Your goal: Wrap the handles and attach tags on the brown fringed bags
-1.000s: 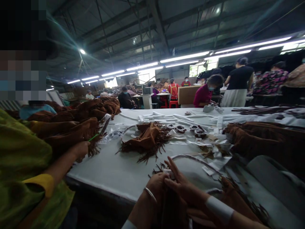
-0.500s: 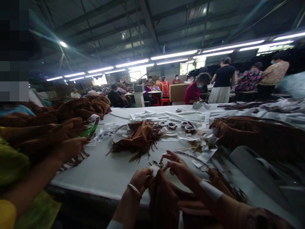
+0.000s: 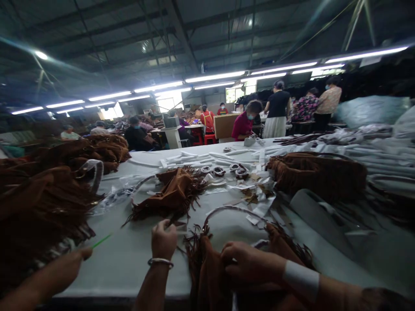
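Note:
A brown fringed bag [image 3: 210, 263] lies at the front edge of the table, its wrapped strap [image 3: 233, 209] arching up behind it. My right hand [image 3: 243, 262] has its fingers curled on the bag's upper edge. To the left of the bag, my left hand [image 3: 164, 239], with a bangle at the wrist, is closed above the table. Something flat and greyish shows beside its fingers, too blurred to name. Behind that hand lies a smaller brown fringed bag [image 3: 175, 190].
At the left a co-worker's hand [image 3: 69, 268] holds a thin green strip [image 3: 102, 241] near a pile of brown fringed bags [image 3: 42, 203]. Rolled strap pieces [image 3: 218, 171], paper scraps, a large brown bag [image 3: 317, 175] and a grey curved piece [image 3: 319, 220] occupy the white table [image 3: 129, 268].
My left hand has moved left, off the bag and the white piece at its corner. My right hand has come down from the strap end onto the bag's edge. The view has swung right.

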`<state>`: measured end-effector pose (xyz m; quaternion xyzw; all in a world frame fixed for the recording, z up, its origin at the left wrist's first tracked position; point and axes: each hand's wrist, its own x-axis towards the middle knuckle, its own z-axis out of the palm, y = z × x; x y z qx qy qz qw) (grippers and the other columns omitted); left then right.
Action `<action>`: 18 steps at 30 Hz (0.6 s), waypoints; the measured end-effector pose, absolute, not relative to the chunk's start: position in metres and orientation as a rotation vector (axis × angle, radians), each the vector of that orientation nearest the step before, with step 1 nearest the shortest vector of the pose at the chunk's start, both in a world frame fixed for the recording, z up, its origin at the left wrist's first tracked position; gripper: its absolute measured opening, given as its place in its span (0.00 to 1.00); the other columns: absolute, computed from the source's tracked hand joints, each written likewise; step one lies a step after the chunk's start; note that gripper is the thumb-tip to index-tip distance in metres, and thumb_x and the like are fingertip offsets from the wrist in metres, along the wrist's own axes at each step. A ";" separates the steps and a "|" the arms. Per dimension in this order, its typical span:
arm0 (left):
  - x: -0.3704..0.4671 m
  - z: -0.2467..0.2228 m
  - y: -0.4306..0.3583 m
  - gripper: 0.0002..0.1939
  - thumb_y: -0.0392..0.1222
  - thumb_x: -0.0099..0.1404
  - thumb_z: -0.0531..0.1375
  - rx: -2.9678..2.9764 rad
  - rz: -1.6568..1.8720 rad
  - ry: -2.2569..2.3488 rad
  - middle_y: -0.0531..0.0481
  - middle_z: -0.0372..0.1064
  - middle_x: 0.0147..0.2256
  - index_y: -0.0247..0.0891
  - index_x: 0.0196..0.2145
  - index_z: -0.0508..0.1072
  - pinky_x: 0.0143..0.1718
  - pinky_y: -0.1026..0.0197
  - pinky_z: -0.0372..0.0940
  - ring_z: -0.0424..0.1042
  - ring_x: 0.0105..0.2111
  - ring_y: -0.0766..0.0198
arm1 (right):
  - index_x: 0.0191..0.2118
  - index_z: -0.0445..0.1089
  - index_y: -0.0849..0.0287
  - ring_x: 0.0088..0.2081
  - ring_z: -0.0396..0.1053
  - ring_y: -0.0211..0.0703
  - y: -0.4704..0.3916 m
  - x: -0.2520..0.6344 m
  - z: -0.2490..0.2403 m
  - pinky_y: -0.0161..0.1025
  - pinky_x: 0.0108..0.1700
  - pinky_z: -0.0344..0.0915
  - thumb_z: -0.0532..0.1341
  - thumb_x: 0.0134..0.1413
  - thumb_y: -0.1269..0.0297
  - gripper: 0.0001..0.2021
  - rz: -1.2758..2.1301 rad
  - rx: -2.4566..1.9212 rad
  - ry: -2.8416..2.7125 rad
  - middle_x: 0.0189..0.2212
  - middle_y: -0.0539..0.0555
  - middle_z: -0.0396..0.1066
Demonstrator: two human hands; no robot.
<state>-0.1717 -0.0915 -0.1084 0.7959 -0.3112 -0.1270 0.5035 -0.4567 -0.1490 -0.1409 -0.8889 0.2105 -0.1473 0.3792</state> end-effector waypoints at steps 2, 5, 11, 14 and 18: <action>-0.196 -0.106 -0.122 0.14 0.38 0.62 0.56 2.027 -0.163 -1.257 0.35 0.72 0.47 0.32 0.44 0.74 0.55 0.53 0.61 0.69 0.51 0.49 | 0.39 0.78 0.55 0.40 0.72 0.45 -0.160 -0.463 -0.135 0.38 0.45 0.67 0.61 0.49 0.68 0.11 -0.542 -2.335 0.634 0.39 0.55 0.77; -0.240 -0.103 -0.171 0.21 0.38 0.62 0.58 1.981 -0.201 -1.779 0.37 0.70 0.53 0.33 0.53 0.72 0.60 0.54 0.56 0.66 0.56 0.50 | 0.45 0.76 0.57 0.48 0.70 0.51 -0.197 -0.465 -0.124 0.44 0.53 0.65 0.61 0.49 0.70 0.15 -0.732 -2.452 0.910 0.46 0.59 0.75; -0.295 -0.107 -0.233 0.17 0.37 0.59 0.62 2.046 -0.315 -1.936 0.33 0.75 0.44 0.34 0.47 0.75 0.48 0.49 0.64 0.73 0.46 0.46 | 0.56 0.69 0.65 0.56 0.65 0.59 -0.262 -0.471 -0.118 0.48 0.58 0.60 0.62 0.46 0.71 0.27 -0.680 -2.547 1.288 0.54 0.67 0.70; -0.292 -0.103 -0.228 0.10 0.40 0.66 0.55 1.967 -0.301 -2.026 0.36 0.75 0.38 0.36 0.36 0.75 0.43 0.53 0.64 0.74 0.40 0.50 | 0.62 0.63 0.65 0.57 0.65 0.62 -0.273 -0.482 -0.121 0.50 0.58 0.60 0.66 0.42 0.68 0.37 -0.692 -2.518 1.314 0.57 0.69 0.68; -0.270 -0.085 -0.199 0.10 0.40 0.68 0.52 1.874 -0.245 -2.095 0.39 0.73 0.40 0.38 0.37 0.73 0.42 0.56 0.63 0.73 0.40 0.53 | 0.46 0.75 0.63 0.41 0.74 0.52 -0.277 -0.496 -0.113 0.41 0.43 0.64 0.59 0.53 0.68 0.15 -0.774 -2.405 1.292 0.39 0.63 0.78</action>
